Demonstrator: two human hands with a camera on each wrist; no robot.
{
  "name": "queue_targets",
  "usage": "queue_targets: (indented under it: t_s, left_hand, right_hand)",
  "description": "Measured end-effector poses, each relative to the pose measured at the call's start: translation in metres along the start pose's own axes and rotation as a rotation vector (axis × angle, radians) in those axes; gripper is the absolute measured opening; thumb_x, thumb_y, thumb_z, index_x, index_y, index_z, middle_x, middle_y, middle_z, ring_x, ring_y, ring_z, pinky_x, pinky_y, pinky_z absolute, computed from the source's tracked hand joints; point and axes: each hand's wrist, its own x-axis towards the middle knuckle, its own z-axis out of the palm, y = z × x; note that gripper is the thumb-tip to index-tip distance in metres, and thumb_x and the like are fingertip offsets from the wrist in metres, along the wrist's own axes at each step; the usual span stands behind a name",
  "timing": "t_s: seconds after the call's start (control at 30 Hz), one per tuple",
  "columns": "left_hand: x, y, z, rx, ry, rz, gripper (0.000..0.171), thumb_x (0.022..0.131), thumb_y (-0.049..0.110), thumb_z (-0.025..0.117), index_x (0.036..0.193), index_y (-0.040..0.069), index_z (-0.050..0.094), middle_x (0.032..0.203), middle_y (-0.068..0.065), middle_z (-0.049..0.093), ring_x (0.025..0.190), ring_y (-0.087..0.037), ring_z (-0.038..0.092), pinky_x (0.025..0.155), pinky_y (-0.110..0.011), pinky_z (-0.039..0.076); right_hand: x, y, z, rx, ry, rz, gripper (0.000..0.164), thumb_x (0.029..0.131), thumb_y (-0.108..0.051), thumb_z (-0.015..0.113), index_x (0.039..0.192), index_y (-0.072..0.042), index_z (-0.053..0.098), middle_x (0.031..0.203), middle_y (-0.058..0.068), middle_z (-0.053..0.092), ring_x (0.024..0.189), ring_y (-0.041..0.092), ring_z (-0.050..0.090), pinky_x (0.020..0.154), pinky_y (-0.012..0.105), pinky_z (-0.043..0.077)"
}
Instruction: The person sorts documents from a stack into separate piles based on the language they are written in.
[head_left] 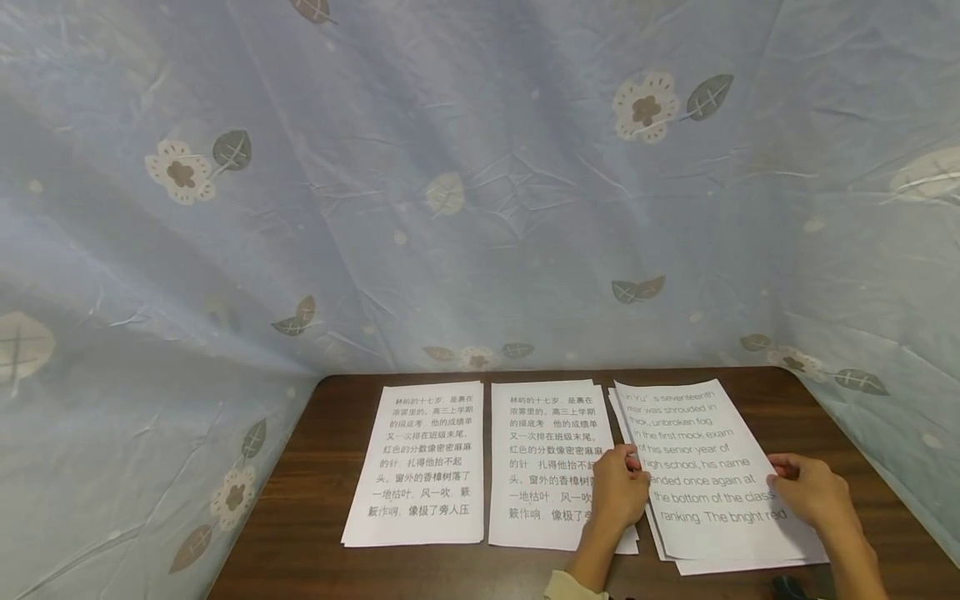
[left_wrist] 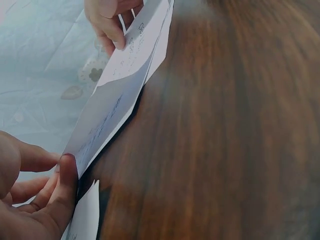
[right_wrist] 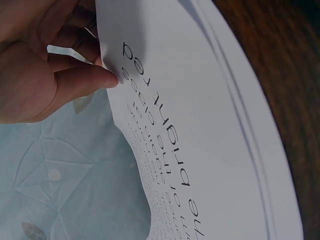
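At left on a dark wood-grain table [head_left: 300, 500], a stack of Chinese-printed paper [head_left: 431, 475] lies flat, its text facing the person. Just beside it, a second Chinese-printed stack [head_left: 543, 467] bears matching opening lines, its sheets slightly out of line at the right edge.

The left hand [head_left: 621, 487] reaches across the right side of that second stack and pinches the left edge of an English-printed sheet [head_left: 705, 467] between thumb and fingers. Its forearm rises from the bottom of the head view, leaning right, a pale beige cuff [head_left: 572, 586] at the lower edge.

The English-printed sheet lies over other paper at the right of the table, tilted, its top leaning left; lower sheets [head_left: 757, 567] show past its left and bottom edges. Large type tells of a "first mock exam" and breaks off at "The bright red." The wrist views show the page bowed between the two hands.

The right hand [head_left: 810, 487] pinches the opposite edge, thumb on the printed face near the word "red," its forearm angling in from the lower right. A dark object [head_left: 787, 586], too cropped to identify, sits below the paper. Behind hangs a blue-grey floral cloth [head_left: 517, 275].
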Motion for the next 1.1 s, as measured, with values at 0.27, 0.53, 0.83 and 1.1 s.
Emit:
queue_targets:
  t_s: [0.27, 0.53, 0.83, 1.1]
  left_hand:
    - [0.001, 0.003, -0.001, 0.050, -0.010, -0.002, 0.038, 0.086, 0.002, 0.079, 0.123, 0.001, 0.074, 0.090, 0.000, 0.070, 0.075, 0.004, 0.060, 0.072, -0.016, 0.053]
    - [0.000, 0.004, 0.000, 0.067, -0.014, -0.011, 0.040, 0.085, 0.004, 0.080, 0.124, 0.002, 0.074, 0.089, 0.001, 0.070, 0.073, 0.004, 0.058, 0.071, -0.017, 0.051]
    - [0.002, 0.006, -0.012, 0.122, -0.021, 0.002, 0.040, 0.086, 0.010, 0.081, 0.124, 0.001, 0.075, 0.090, 0.003, 0.066, 0.077, 0.002, 0.053, 0.073, -0.018, 0.050]
    - [-0.002, 0.001, -0.033, 0.096, -0.057, 0.026, 0.042, 0.087, 0.010, 0.081, 0.128, 0.000, 0.074, 0.093, 0.000, 0.070, 0.071, 0.004, 0.054, 0.067, -0.016, 0.047]
  right_hand:
    - [0.000, -0.001, 0.000, -0.023, -0.033, 0.003, 0.045, 0.094, -0.012, 0.067, 0.128, 0.018, 0.062, 0.111, 0.035, 0.070, 0.102, 0.055, 0.064, 0.084, 0.062, 0.045]
    - [-0.001, -0.001, -0.001, -0.038, -0.072, 0.024, 0.051, 0.095, -0.016, 0.067, 0.132, 0.019, 0.058, 0.122, 0.042, 0.065, 0.114, 0.066, 0.057, 0.090, 0.069, 0.045]
    - [-0.005, -0.006, -0.006, -0.077, -0.068, 0.062, 0.052, 0.099, -0.022, 0.064, 0.134, 0.016, 0.059, 0.120, 0.037, 0.067, 0.114, 0.068, 0.056, 0.084, 0.067, 0.048]
    - [-0.002, -0.014, 0.000, -0.023, -0.007, -0.042, 0.051, 0.103, -0.026, 0.064, 0.132, 0.015, 0.062, 0.111, 0.031, 0.074, 0.103, 0.056, 0.067, 0.076, 0.054, 0.050]
